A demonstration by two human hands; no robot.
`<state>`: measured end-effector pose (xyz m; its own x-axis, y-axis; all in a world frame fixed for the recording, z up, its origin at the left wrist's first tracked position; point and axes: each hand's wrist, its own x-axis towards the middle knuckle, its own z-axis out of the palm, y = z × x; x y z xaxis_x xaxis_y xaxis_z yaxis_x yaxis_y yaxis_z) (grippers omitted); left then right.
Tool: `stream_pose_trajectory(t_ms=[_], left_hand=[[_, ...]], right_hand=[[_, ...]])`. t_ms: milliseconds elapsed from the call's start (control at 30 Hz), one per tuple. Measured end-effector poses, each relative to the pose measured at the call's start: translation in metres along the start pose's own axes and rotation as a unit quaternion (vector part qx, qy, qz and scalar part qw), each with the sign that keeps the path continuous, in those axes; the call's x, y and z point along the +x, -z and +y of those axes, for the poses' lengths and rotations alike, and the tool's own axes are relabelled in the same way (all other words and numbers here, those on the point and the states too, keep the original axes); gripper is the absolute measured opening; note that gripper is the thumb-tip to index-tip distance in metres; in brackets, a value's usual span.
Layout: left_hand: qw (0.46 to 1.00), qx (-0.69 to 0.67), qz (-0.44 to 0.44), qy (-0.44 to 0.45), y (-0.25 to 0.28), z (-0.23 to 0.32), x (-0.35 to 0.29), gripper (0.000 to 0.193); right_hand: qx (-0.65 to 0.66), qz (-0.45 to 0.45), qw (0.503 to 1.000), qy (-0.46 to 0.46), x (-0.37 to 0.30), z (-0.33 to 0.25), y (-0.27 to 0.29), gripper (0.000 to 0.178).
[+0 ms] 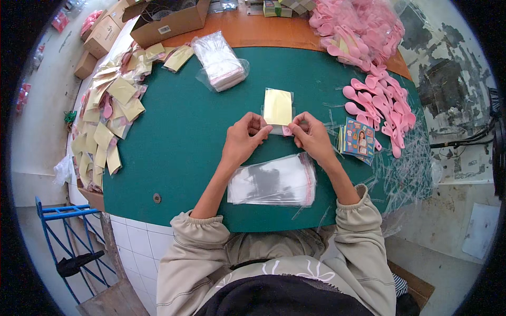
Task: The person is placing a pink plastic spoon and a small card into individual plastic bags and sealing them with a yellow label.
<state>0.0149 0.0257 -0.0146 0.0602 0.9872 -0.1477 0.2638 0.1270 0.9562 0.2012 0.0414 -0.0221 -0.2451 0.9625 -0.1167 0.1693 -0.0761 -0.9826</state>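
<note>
So the person's got a small, see-through plastic packet (275, 129) up between both hands, just past the fingertips. Inside it there's a plain, pale yellow rectangular card (278, 107), standing taller than it is wide, pretty flat and squared up. Clear film pokes out past the card's top and right edges and picks up a bit of shine. Down at the bottom, the film runs bare below the card, and a little pink bit (286, 131) shows right by the right fingertips; too small to tell exactly what it is.

The left hand (245, 136) has thumb and fingers pinched on the packet's lower left corner, and the right hand (311, 135) does the same on the lower right.

Just below the hands, between the forearms, lies a stack of flat, clear plastic bags (269, 181). Right of the right hand sits a small pile of colourful printed square cards (360, 139), with a heap of pink plastic spoons (385, 102) beyond it. All that's on a dark green tabletop (174, 152).
</note>
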Motion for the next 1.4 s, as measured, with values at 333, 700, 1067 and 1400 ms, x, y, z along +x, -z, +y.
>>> stream_pose_trajectory(t_ms=[333, 700, 1067, 1400], left_hand=[[1.000, -0.001, 0.000, 0.003, -0.001, -0.004, 0.000, 0.019], [0.894, 0.264, 0.344, -0.110, 0.058, 0.011, -0.011, 0.030], [0.945, 0.250, -0.074, -0.196, -0.019, 0.019, -0.046, 0.022], [0.962, 0.135, -0.125, -0.203, -0.011, 0.009, -0.031, 0.016]], right_hand=[[-0.013, 0.023, 1.000, -0.014, -0.002, -0.004, -0.004, 0.022], [-0.403, 0.288, 0.843, 0.209, 0.000, -0.028, 0.084, 0.017], [-0.539, 0.252, 0.798, 0.090, -0.004, 0.015, 0.181, 0.016], [-0.373, 0.412, 0.808, 0.197, -0.015, -0.043, 0.125, 0.014]])
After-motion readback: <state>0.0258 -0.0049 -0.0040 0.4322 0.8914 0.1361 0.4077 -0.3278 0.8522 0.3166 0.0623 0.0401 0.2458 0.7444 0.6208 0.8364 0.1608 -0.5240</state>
